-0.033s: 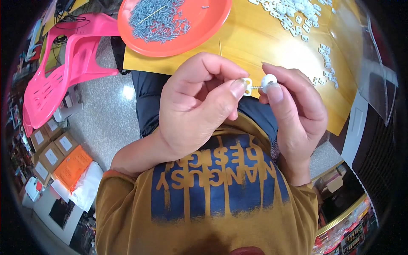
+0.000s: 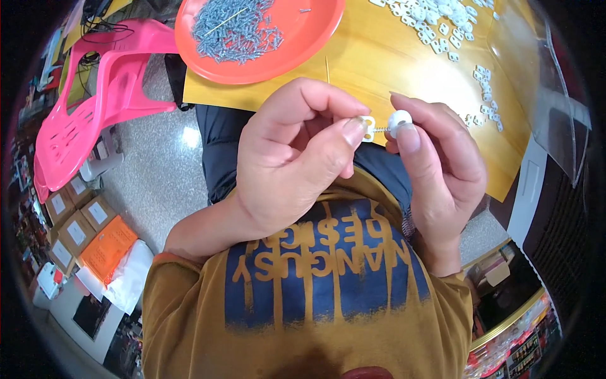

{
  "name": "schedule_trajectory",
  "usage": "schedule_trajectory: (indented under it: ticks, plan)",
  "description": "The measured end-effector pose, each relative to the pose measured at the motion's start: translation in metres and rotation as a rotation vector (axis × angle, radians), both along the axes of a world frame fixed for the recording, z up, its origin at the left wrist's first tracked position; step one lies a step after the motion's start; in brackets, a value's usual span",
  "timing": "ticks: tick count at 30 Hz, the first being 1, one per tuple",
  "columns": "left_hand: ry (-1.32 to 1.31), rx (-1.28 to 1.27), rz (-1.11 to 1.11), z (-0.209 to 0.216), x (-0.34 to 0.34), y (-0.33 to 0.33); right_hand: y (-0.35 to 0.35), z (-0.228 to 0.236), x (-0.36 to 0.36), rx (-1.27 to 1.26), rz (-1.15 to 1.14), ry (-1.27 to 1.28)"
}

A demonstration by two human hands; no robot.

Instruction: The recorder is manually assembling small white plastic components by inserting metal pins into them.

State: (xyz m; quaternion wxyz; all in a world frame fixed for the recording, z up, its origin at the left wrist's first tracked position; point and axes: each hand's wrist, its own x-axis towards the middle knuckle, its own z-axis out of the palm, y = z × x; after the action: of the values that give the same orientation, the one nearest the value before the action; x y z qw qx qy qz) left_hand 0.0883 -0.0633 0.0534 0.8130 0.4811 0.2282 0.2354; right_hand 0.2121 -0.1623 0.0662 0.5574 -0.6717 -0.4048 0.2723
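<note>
Between the thumb and index finger of my left hand [image 2: 293,155] is a small white plastic plate with holes [image 2: 368,128]. My right hand [image 2: 445,155] pinches a white round knob [image 2: 400,118], level with the plate and just right of it. A thin threaded screw [image 2: 381,129] spans the short gap between knob and plate; fingers hide part of both pieces. Beyond my hands, an orange-red plate [image 2: 297,47] holds a heap of grey screws [image 2: 233,35] with a thin stick lying across them.
Many similar white pieces [image 2: 435,22] lie at the back right of the yellow table [image 2: 353,69], with a smaller group [image 2: 485,91] nearer its right edge. A clear sheet [image 2: 555,95] stands there. Left, on the floor, are a pink plastic chair [image 2: 117,82] and cardboard boxes [image 2: 76,234].
</note>
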Motion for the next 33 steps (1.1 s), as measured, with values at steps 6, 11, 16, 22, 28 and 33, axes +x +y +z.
schedule_trajectory:
  ticks: [6, 11, 16, 22, 28, 33]
  plan:
    - [0.007, 0.097, 0.025, 0.0003, 0.0008, -0.0007, -0.0016, 0.0000, -0.0028, 0.008, -0.033, 0.028]
    - [0.000, 0.053, 0.016, 0.0010, 0.0003, -0.0011, 0.0002, 0.0015, -0.0094, 0.036, -0.101, 0.430]
    - [-0.006, 0.039, 0.009, 0.0013, -0.0009, -0.0014, 0.0023, 0.0022, -0.0096, 0.002, -0.127, 0.661]
    - [-0.020, 0.049, 0.020, 0.0009, -0.0005, -0.0015, 0.0019, 0.0026, -0.0091, -0.007, -0.130, 0.702]
    - [-0.016, 0.049, 0.026, 0.0000, 0.0001, -0.0005, 0.0006, -0.0001, -0.0105, 0.020, -0.111, 0.596]
    - [-0.026, 0.078, 0.018, -0.0018, 0.0010, -0.0005, -0.0019, -0.0020, -0.0085, -0.004, -0.060, 0.037]
